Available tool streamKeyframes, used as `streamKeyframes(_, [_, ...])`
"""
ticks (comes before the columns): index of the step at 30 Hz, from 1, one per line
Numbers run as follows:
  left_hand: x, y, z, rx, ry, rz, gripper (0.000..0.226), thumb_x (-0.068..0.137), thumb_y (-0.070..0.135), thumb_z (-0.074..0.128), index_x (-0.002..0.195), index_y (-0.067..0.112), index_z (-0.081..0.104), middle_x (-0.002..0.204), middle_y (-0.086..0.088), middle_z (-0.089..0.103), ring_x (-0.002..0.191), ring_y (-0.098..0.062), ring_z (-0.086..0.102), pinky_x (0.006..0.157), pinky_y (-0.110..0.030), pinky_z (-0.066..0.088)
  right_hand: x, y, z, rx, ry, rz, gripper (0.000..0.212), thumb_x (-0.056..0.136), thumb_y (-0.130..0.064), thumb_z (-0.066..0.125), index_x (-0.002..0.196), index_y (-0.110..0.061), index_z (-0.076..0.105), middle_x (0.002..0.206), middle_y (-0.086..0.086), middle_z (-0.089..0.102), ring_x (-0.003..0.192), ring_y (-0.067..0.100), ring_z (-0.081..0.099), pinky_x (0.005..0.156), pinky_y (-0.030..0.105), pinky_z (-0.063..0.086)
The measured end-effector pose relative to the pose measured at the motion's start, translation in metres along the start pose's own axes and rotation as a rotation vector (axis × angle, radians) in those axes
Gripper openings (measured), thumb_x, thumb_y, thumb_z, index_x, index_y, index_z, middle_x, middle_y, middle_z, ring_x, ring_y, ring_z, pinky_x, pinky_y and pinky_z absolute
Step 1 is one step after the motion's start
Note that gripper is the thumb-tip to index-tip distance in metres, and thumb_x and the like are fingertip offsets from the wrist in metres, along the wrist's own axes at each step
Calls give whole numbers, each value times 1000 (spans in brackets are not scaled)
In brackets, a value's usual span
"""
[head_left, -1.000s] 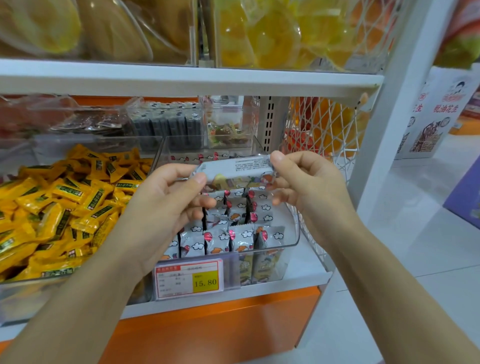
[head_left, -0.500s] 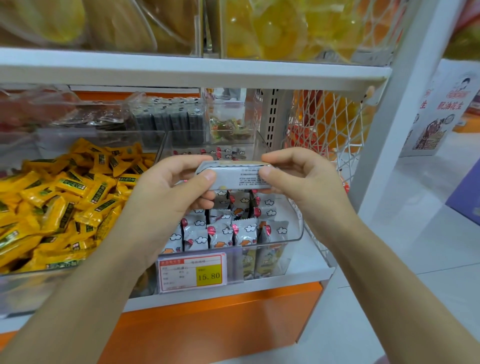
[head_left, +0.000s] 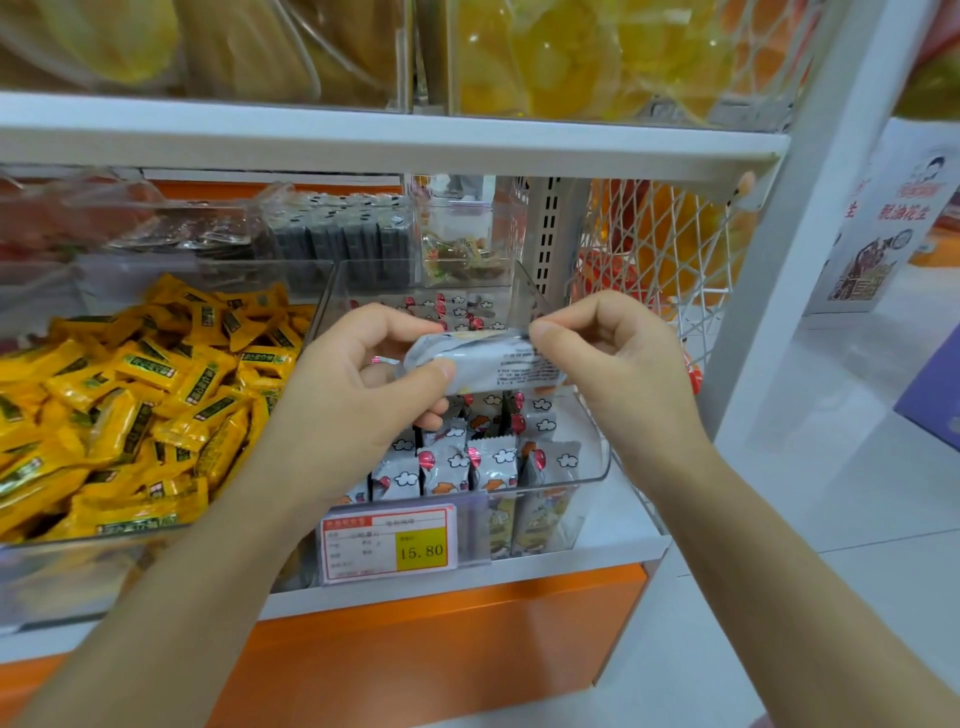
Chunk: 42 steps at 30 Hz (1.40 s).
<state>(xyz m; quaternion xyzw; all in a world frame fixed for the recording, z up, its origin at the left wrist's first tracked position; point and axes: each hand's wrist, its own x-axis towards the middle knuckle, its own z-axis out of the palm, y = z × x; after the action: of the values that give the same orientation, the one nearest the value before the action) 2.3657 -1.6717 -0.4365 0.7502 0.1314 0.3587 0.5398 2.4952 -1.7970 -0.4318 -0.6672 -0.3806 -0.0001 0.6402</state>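
A small grey snack packet (head_left: 485, 361) with fine print on its back is held level above a clear plastic bin (head_left: 597, 457). My left hand (head_left: 358, 395) pinches its left end between thumb and fingers. My right hand (head_left: 618, 364) pinches its right end. Inside the bin stand rows of like grey packets (head_left: 467, 462) with cloud and balloon prints. Both hands hover over the middle of the bin, just in front of the shelf.
A bin of yellow wrapped candies (head_left: 130, 405) fills the left. A price tag reading 15.80 (head_left: 389, 545) hangs on the clear bin's front. A white shelf board (head_left: 363, 140) runs overhead. A white wire mesh side (head_left: 670, 249) and upright post (head_left: 800, 249) stand right; an orange base (head_left: 441, 649) below.
Both hands have turned the packet so its printed back faces me, and my left thumb now presses over its left end. The view has shifted slightly.
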Motion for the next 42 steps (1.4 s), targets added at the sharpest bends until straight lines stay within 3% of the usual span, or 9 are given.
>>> streamKeyframes(11, [1,-2,2,-22,56,-115,20,85,25,62,78,7,56,71,12,68,65,-12,69,51,-22,54,-5,-2,5,-72,11,-116,12,81,-19,69,71,-24,63,76,-14,64,69,-1,57,64,9,42])
streamKeyframes(16, [1,-3,1,-77,110,-179,24,88,25,58,73,7,53,70,-1,68,62,-18,69,48,-22,53,-4,-4,4,-27,-56,-106,8,81,-18,70,83,-26,67,79,-16,65,74,-3,59,67,10,45])
streamKeyframes(19, [3,-4,1,-162,163,-244,31,89,29,56,83,-1,54,82,-13,65,57,-17,67,46,-21,51,-2,-4,-1,84,-280,-6,36,77,-10,73,109,-24,64,102,-3,68,94,9,65,78,23,54])
streamKeyframes(22, [2,-3,2,-148,124,-254,35,91,36,50,96,2,58,82,-9,65,56,-11,63,46,-20,50,0,-5,-2,77,-278,-21,36,77,-5,72,108,-24,64,104,4,68,90,16,66,72,28,57])
streamKeyframes(25, [-1,-2,7,105,76,-114,31,92,40,45,108,16,57,83,9,65,60,-1,60,51,-18,49,4,-3,-4,167,-92,56,25,78,-13,72,100,-18,63,92,6,69,71,11,67,57,20,53])
streamKeyframes(27, [-2,-5,8,443,61,21,40,89,42,46,125,25,51,103,20,58,84,5,56,75,-20,48,8,-1,-8,174,24,88,21,79,-18,72,95,-15,59,84,6,68,60,6,62,54,18,49])
streamKeyframes(31, [-2,-13,6,868,-147,107,36,91,33,50,125,22,56,135,7,47,126,-12,34,103,-27,22,9,3,-11,-50,69,7,16,80,-25,71,87,-19,59,84,8,66,69,19,59,64,34,51])
streamKeyframes(36, [-3,-18,4,904,-154,126,16,90,26,55,93,20,69,120,6,56,120,-14,40,94,-22,23,7,1,-7,-261,-35,-101,17,78,-28,73,87,-24,59,78,-9,58,66,0,51,59,15,43])
streamKeyframes(42, [-1,-16,5,955,-135,104,18,90,23,55,82,13,68,104,-1,61,108,-18,47,84,-24,28,3,2,6,-513,-151,-208,37,74,-33,75,103,-14,62,93,-8,49,84,3,45,73,10,36])
